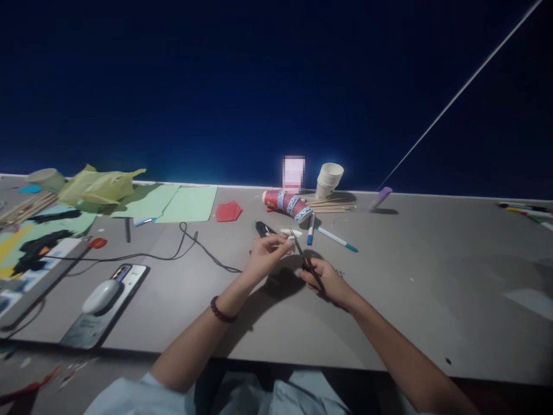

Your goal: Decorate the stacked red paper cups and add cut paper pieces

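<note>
My left hand [264, 256] pinches a small white piece [292, 233] above the grey table [432, 288]. My right hand [326, 279] is closed on the handles of dark scissors [305, 256], whose blades point up toward the white piece. A dark red bead bracelet [221, 311] is on my left wrist. Just beyond the hands lie a blue-capped marker [311, 229] and a teal-tipped marker [337, 238].
A patterned red and blue paper cup [288, 203] lies on its side near a stack of white cups [328, 180] and wooden sticks [330, 206]. Left are green paper sheets [181, 203], red paper [228, 211], a black cable [190, 242], a phone [106, 302] with a white object on it.
</note>
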A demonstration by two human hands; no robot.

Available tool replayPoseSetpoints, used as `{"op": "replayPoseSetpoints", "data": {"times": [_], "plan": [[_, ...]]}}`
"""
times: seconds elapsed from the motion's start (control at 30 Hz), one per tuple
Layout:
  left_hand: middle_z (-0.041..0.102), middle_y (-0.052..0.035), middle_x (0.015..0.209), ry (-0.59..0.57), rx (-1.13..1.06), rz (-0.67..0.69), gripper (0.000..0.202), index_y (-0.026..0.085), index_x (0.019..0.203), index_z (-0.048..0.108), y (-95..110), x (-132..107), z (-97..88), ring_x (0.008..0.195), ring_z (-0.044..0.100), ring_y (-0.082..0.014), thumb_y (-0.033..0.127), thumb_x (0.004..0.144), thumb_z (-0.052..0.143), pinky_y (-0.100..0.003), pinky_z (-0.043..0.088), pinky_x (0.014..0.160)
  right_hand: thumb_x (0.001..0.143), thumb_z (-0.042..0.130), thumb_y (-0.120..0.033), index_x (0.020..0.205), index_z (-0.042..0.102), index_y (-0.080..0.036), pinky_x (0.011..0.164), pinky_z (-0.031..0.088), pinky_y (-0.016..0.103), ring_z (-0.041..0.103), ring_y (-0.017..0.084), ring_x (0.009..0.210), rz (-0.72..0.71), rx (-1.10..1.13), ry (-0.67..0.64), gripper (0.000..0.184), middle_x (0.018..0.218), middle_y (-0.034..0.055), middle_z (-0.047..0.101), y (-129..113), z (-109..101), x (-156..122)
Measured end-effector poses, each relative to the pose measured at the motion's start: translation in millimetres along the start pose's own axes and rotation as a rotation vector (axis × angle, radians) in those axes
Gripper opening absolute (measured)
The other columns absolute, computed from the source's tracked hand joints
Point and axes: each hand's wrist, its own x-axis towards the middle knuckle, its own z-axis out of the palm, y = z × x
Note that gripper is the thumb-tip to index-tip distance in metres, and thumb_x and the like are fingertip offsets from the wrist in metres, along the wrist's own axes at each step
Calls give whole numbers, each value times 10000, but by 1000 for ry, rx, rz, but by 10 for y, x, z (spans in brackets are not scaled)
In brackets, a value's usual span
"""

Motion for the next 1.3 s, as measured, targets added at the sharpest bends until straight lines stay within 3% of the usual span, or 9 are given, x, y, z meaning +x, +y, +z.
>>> {"op": "replayPoseSetpoints", "data": {"times": [0.2, 0.6, 0.8, 1.3], "plan": [[685, -42, 793, 18, -30, -35, 299, 158, 648, 708, -47, -12, 38, 780, 629, -148, 440, 662, 807, -259, 554, 678, 725, 700, -534, 727, 435, -222, 381, 200, 206, 288, 47, 372, -14, -4, 3, 410, 449, -116, 414, 31, -14, 11], [673, -43, 799, 7, -32, -12, 302, 164, 637, 689, -32, -10, 31, 842, 633, -165, 442, 672, 803, -249, 547, 677, 683, 745, -553, 673, 421, -216, 447, 197, 236, 287, 56, 463, -61, -39, 52, 467, 525, -102, 363, -18, 15, -6], [676, -44, 848, 17, -27, -13, 324, 156, 668, 694, -40, -1, 19, 765, 622, -137, 459, 663, 809, -258, 551, 675, 692, 735, -564, 667, 423, -216, 462, 203, 244, 304, 63, 485, -89, -45, 66, 468, 536, -88, 370, -18, 42, -19], [697, -65, 909, -66, -30, -6, 331, 146, 673, 647, -64, 12, -2, 911, 647, -180, 447, 721, 776, -252, 540, 712, 744, 676, -567, 662, 411, -222, 440, 223, 237, 320, 62, 443, -102, -38, 38, 443, 493, -89, 388, 11, 73, -37]]}}
